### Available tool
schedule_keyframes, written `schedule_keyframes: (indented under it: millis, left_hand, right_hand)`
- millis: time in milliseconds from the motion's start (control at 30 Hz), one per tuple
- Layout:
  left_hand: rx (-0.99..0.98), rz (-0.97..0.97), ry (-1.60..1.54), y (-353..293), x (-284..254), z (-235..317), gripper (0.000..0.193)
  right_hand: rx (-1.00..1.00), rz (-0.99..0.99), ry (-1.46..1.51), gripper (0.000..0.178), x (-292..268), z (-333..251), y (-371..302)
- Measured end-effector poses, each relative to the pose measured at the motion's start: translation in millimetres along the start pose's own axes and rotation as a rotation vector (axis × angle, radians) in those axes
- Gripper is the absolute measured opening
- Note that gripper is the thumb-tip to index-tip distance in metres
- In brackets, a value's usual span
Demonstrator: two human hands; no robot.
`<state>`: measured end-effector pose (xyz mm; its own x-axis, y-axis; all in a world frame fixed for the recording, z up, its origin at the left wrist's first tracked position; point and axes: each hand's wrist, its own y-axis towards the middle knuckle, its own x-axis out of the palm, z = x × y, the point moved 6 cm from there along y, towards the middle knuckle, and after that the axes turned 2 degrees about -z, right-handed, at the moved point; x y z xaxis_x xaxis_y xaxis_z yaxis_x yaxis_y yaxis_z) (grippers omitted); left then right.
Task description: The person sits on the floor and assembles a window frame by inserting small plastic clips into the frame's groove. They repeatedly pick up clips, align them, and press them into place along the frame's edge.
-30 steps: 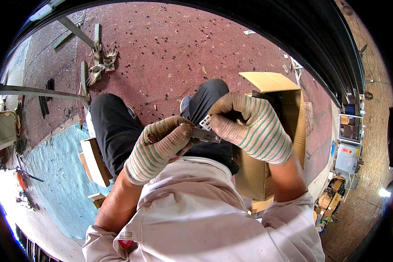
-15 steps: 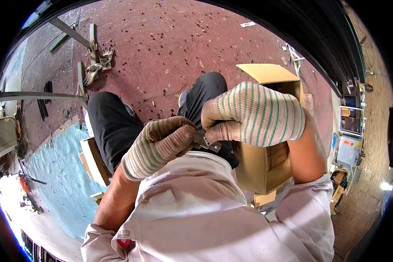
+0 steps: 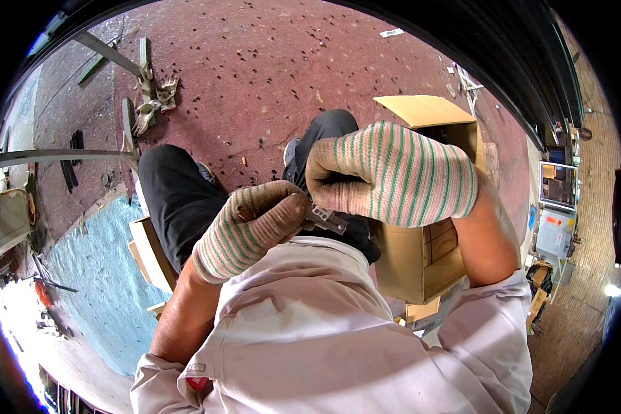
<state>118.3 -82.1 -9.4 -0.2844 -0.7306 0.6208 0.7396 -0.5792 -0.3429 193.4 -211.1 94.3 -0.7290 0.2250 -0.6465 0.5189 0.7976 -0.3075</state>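
A small grey metal piece with holes [image 3: 326, 219], hinge-like in shape, sticks out from between the fingers of my left hand [image 3: 252, 224]. That hand is closed on it in a pinch, in a striped knit glove with dirty fingertips. My right hand [image 3: 400, 176], in a matching glove, is also closed, its thumb and fingers pressed together just above the metal piece. Whatever its fingertips hold is hidden behind the glove. Both hands meet in front of my body, above my lap.
An open cardboard box [image 3: 421, 262] stands close by my right forearm, flap raised. Another cardboard box [image 3: 152, 255] sits left of my leg. Used gloves [image 3: 157, 103] hang on a metal frame [image 3: 62, 156] at the left. Small dark bits lie scattered over the reddish floor [image 3: 255, 76].
My right hand has shifted slightly left and up, its fingertips now against my left fingers. More of the metal piece's holed face shows, and it tilts differently.
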Motion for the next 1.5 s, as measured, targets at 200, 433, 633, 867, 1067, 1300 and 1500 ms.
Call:
schedule_keyframes:
  millis: [200,433,633,867,1067,1300,1500]
  left_hand:
    - [0.025,-0.009,0.0,3,0,-4,0.023]
    - [0.017,0.01,-0.111,2,2,-7,0.027]
    - [-0.016,-0.124,-0.063,1,-4,-6,0.03]
    - [0.014,-0.036,-0.171,1,-3,-10,0.03]
    - [0.0,0.074,-0.109,1,-4,-14,0.029]
    - [0.025,0.053,-0.02,3,-5,-14,0.032]
    - [0.001,0.062,0.037,3,1,-6,0.036]
  right_hand:
    - [-0.027,-0.005,0.083,0.018,8,8,5]
    - [0.019,-0.006,0.081,0.018,11,11,3]
    - [0.001,0.032,0.114,0.019,14,14,4]
    - [0.021,0.038,0.174,0.019,14,17,3]
    - [0.013,0.058,0.236,0.02,18,19,4]
    - [-0.001,0.099,0.266,0.02,18,17,2]
    - [-0.028,0.15,0.291,0.018,17,18,2]
